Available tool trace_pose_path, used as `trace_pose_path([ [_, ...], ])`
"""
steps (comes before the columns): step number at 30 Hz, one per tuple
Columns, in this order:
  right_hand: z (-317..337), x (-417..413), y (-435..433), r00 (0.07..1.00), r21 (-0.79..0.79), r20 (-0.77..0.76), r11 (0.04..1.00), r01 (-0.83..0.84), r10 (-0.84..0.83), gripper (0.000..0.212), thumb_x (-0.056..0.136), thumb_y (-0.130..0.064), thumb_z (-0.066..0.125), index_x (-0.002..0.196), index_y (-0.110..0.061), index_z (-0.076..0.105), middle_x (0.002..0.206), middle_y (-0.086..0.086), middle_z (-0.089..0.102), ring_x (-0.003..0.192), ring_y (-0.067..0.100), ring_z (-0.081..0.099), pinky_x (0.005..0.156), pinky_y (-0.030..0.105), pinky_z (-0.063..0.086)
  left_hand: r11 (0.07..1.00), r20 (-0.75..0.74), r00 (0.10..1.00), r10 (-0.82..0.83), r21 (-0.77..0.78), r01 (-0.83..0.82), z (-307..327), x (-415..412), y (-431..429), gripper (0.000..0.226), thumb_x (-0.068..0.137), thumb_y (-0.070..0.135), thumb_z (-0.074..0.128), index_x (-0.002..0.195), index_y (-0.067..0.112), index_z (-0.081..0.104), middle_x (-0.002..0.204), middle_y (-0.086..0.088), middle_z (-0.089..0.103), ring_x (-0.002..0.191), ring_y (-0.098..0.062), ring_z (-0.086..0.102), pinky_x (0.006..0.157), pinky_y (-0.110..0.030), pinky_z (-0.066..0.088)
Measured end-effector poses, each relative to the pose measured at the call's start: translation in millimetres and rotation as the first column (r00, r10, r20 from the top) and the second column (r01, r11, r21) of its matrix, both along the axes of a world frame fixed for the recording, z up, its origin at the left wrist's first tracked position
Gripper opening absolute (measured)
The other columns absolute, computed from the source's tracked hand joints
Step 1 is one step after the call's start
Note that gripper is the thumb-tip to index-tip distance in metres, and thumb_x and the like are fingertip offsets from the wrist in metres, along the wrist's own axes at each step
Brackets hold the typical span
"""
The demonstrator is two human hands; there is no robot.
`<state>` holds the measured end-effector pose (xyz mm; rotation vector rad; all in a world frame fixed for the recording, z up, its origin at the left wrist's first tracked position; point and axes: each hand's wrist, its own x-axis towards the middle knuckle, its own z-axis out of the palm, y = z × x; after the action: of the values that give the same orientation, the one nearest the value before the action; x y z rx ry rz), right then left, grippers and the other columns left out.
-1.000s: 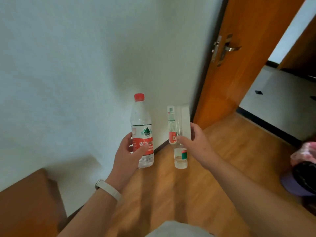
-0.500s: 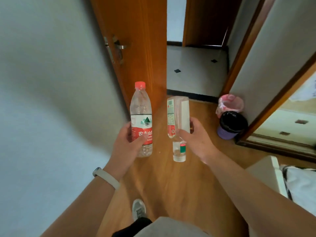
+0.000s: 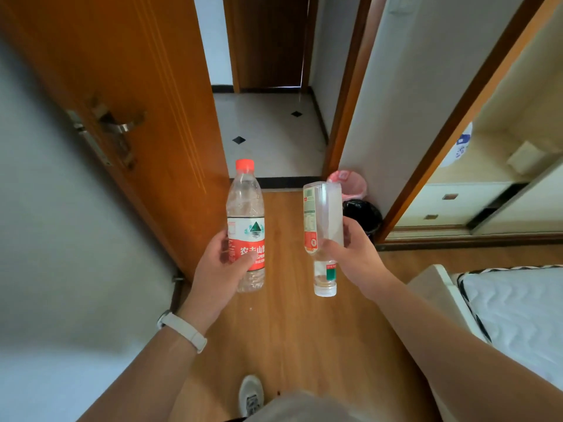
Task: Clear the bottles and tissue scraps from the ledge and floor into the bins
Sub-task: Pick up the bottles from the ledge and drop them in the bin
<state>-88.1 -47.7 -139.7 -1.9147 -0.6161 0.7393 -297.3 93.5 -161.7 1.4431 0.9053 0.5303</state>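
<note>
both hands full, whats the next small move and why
Probably step toward the pink bin and black bin ahead by the wall: the left hand grips the water bottle, the right hand the upturned clear bottle, neither yet over a bin.

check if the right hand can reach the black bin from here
Probably not yet. The right hand grips the upside-down clear bottle, and the black bin stands further ahead on the wooden floor. Nothing lies between them, so stepping closer should do it.
</note>
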Motion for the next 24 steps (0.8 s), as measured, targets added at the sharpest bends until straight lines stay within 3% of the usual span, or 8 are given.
trace_pose_path([
  [5, -2, -7, 52, 0.995, -0.024, 0.037, 0.996, 0.091, -0.09, 0.065, 0.083, -0.039, 0.074, 0.136, -0.035, 0.036, 0.117, -0.016, 0.055, 0.105, 0.013, 0.059, 0.088, 0.035, 0.053, 0.993, 0.006, 0.993, -0.117, -0.005, 0.117, -4, 8, 73, 0.067, 0.075, 0.048, 0.078, 0.133, 0.04, 0.046, 0.121, 0.017, 0.063, 0.107, -0.009, 0.065, 0.085, -0.037, 0.057],
  [9, -2, -7, 72, 0.988, -0.089, 0.053, 0.985, 0.15, -0.145, 0.062, 0.085, -0.036, 0.072, 0.135, -0.033, 0.036, 0.118, -0.014, 0.055, 0.107, 0.015, 0.059, 0.088, 0.035, 0.054, 0.988, 0.029, 0.989, -0.146, -0.041, 0.147, -7, 21, 107, 0.065, 0.077, 0.044, 0.077, 0.134, 0.036, 0.046, 0.12, 0.013, 0.064, 0.104, -0.01, 0.066, 0.082, -0.035, 0.058],
  [14, 3, 19, 100, 0.975, -0.1, 0.065, 0.971, 0.217, -0.212, 0.061, 0.084, -0.038, 0.072, 0.134, -0.033, 0.037, 0.116, -0.013, 0.055, 0.104, 0.015, 0.059, 0.087, 0.035, 0.054, 0.981, 0.003, 0.982, -0.187, -0.061, 0.186, -13, 44, 143, 0.078, 0.065, 0.061, 0.08, 0.132, 0.041, 0.046, 0.121, 0.012, 0.064, 0.107, -0.016, 0.066, 0.087, -0.045, 0.057],
  [22, -22, 86, 145, 0.973, -0.052, 0.009, 0.972, 0.23, -0.23, 0.065, 0.084, -0.036, 0.072, 0.138, -0.031, 0.036, 0.118, -0.013, 0.056, 0.106, 0.016, 0.06, 0.086, 0.037, 0.056, 0.978, -0.039, 0.978, -0.203, -0.064, 0.201, -18, 113, 187, 0.065, 0.078, 0.043, 0.076, 0.134, 0.037, 0.044, 0.121, 0.013, 0.063, 0.106, -0.013, 0.065, 0.088, -0.04, 0.057],
  [24, -29, 111, 160, 0.977, -0.026, 0.001, 0.977, 0.214, -0.214, 0.064, 0.084, -0.038, 0.072, 0.137, -0.03, 0.037, 0.115, -0.015, 0.057, 0.102, 0.013, 0.062, 0.076, 0.027, 0.058, 0.978, -0.056, 0.978, -0.203, -0.063, 0.2, -16, 137, 200, 0.064, 0.079, 0.041, 0.076, 0.134, 0.038, 0.043, 0.122, 0.013, 0.061, 0.108, -0.013, 0.064, 0.088, -0.039, 0.056],
])
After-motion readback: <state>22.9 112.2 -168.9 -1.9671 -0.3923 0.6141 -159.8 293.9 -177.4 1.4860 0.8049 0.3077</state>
